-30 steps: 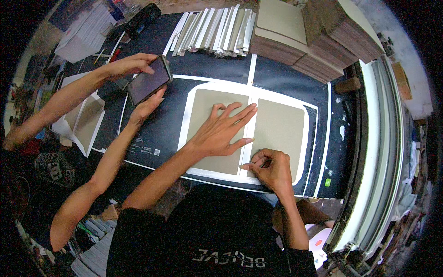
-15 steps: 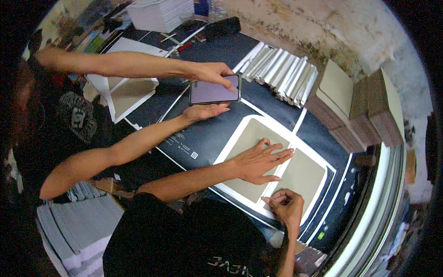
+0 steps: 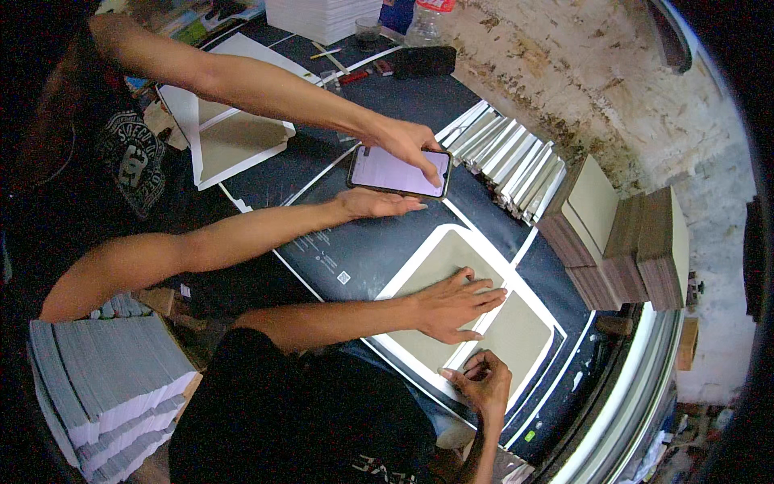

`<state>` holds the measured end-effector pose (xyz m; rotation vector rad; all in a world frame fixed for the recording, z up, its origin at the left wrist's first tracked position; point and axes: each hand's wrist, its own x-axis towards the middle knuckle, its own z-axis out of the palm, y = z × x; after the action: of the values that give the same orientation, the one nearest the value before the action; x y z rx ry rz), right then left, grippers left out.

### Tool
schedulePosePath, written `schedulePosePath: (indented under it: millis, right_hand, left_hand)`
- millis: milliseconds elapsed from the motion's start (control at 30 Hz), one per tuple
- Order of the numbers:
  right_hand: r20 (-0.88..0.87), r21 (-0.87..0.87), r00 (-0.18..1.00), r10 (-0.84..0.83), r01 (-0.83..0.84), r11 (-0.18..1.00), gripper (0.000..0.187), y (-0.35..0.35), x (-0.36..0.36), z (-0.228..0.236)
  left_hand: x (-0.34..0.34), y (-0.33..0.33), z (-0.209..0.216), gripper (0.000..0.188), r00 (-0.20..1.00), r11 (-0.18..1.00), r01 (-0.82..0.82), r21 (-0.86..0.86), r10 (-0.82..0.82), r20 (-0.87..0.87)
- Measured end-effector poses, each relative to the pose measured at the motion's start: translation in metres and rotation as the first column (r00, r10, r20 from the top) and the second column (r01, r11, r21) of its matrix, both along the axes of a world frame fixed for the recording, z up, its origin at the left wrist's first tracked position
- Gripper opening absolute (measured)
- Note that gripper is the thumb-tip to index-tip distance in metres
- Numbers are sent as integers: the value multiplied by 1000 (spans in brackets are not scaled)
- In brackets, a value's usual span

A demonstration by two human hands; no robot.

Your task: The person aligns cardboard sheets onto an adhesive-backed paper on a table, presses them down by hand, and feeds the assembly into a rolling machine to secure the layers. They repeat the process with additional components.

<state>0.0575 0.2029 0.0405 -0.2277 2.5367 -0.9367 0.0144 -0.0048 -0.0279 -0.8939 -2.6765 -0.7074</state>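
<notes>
Two grey-brown boards lie side by side on a white sheet [image 3: 384, 294], with a white strip between them and a white border showing round them. My left hand [image 3: 453, 309] rests flat on the left board [image 3: 419, 282], fingers spread towards the strip. By the lower end of the strip, my right hand [image 3: 484, 383] bends its fingers inward, its thumb at the sheet's near part. What its curled fingers hold, if anything, is hidden. The right board [image 3: 520, 347] lies beside that hand.
A co-worker on the left holds a phone [image 3: 401, 171] over the dark table [image 3: 322, 266]. Folded white and grey pieces [image 3: 508, 165] line the wall side, near stacked boards [image 3: 601, 226]. Paper stacks [image 3: 113, 379] stand at lower left. A bottle [image 3: 431, 24] stands at the back.
The whole view has shifted. The co-worker's thumb has moved lower on the phone screen. My hands keep nearly the same places on the boards and sheet.
</notes>
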Motion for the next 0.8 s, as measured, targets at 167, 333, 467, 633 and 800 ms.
schedulePosePath:
  millis: [167, 333, 467, 633, 800]
  right_hand:
    - [31, 69, 1000, 4, -6, 998, 46, -5, -2, 6]
    - [43, 86, 999, -1, -3, 996, 47, 1, -4, -2]
    - [28, 90, 1000, 11, -13, 996, 47, 3, -5, -4]
    - [-7, 123, 999, 52, -50, 991, 47, -2, -4, 2]
    - [-5, 126, 998, 69, -68, 990, 49, -6, -3, 3]
  left_hand:
    - [0, -1, 1, 79, 1000, 999, 20, 32, -21, 17]
    - [0, 0, 2, 79, 1000, 999, 18, 32, -19, 25]
    - [-1, 1, 2, 78, 1000, 1000, 10, 25, -11, 20]
    - [-1, 1, -1, 77, 1000, 1000, -9, 7, 9, -27]
    - [0, -1, 0, 76, 1000, 1000, -14, -28, 14, -10]
